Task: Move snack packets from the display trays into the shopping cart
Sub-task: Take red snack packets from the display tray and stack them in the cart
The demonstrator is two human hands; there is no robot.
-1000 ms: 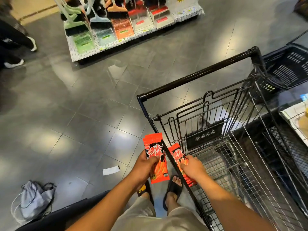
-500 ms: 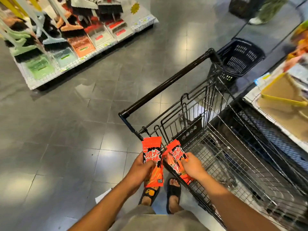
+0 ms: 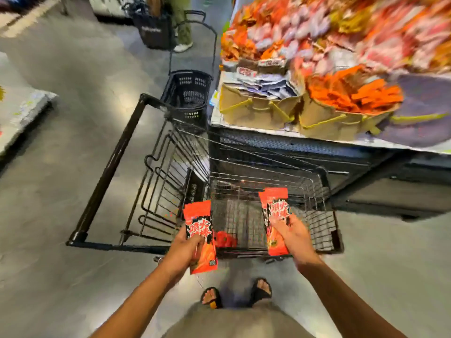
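Over the cart (image 3: 268, 176), both of my hands were full. My left hand (image 3: 181, 252) gripped the left packet (image 3: 200, 230) round its lower half, thumb across the front. That packet stood upright at the cart's near left corner, with its bottom edge hanging past the near rim on my side. My right hand (image 3: 292, 236) clutched the right pair (image 3: 275, 215), which looked like two overlapped packets held upright above the wire bed. A loose packet (image 3: 225, 239) seemed to lie on that bed between my hands, though blur left it vague. The trays (image 3: 258, 111) sat heaped on the stand beyond the cart, well apart from both hands.

I judged the left side the likelier to fail. If I let go where that hand was, the left packet could tip back over the rim and land on the floor (image 3: 73, 118) by my feet. It could also catch on the folded seat frame beside it instead of reaching the bed. It needed to go forward and right first.

The right pair worried me less, being well inside the rim. Two slick wrappers under one grip can slide apart, though, so one might drop early or skew. The bed's mesh looked close enough to stop flat packets, but one falling edge-on might wedge in the wires.
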